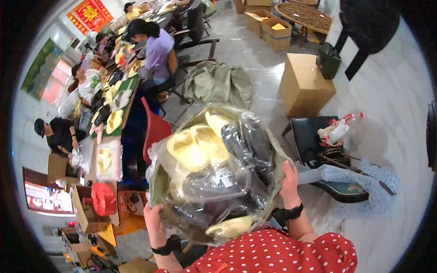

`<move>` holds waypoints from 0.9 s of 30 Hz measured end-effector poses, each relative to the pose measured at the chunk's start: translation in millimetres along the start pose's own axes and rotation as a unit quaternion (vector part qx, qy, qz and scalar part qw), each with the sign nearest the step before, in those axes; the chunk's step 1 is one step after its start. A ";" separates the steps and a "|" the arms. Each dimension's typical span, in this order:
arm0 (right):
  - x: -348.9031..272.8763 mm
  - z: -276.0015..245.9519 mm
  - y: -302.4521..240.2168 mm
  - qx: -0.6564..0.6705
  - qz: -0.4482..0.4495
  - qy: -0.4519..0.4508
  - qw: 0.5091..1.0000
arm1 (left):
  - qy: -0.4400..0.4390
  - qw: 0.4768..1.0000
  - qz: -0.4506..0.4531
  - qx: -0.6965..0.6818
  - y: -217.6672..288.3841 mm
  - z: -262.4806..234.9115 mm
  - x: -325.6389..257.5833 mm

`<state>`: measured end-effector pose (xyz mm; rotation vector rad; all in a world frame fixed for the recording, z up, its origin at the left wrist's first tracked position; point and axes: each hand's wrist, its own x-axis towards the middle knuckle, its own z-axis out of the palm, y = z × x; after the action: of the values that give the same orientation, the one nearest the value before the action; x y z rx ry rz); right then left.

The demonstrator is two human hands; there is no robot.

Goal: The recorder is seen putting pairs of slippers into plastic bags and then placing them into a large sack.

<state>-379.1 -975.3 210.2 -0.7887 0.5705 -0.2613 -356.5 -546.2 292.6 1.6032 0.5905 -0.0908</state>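
Right in front of me is a big olive-green sack (160, 184), its mouth wide and full of shoes in clear plastic bags. Yellow slippers (196, 148) lie on top at the upper left, with black slippers (218, 182) below them and more black ones along the right side. Another yellow slipper (231, 227) rests by the near rim. My left hand (154, 216) grips the sack's rim at the lower left. On the right side, my right hand (289, 179) is closed on the rim too. Both wrists wear black bands.
A long table (129, 98) with shoes runs along the left, people seated at it. A red chair (154, 129) stands beside it. Ahead lies another green sack (218, 84). To the right are a cardboard box (305, 86) and a dark chair (309, 136) with things on it.
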 end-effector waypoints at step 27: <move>297.0 -18.2 -133.3 -0.045 -0.292 0.216 0.931 | -0.363 0.927 0.074 0.053 211.5 413.8 281.1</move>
<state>-148.0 -1203.7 183.2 -0.9870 0.7542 -0.9831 92.6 -850.8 315.9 1.5679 -0.1148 -0.5846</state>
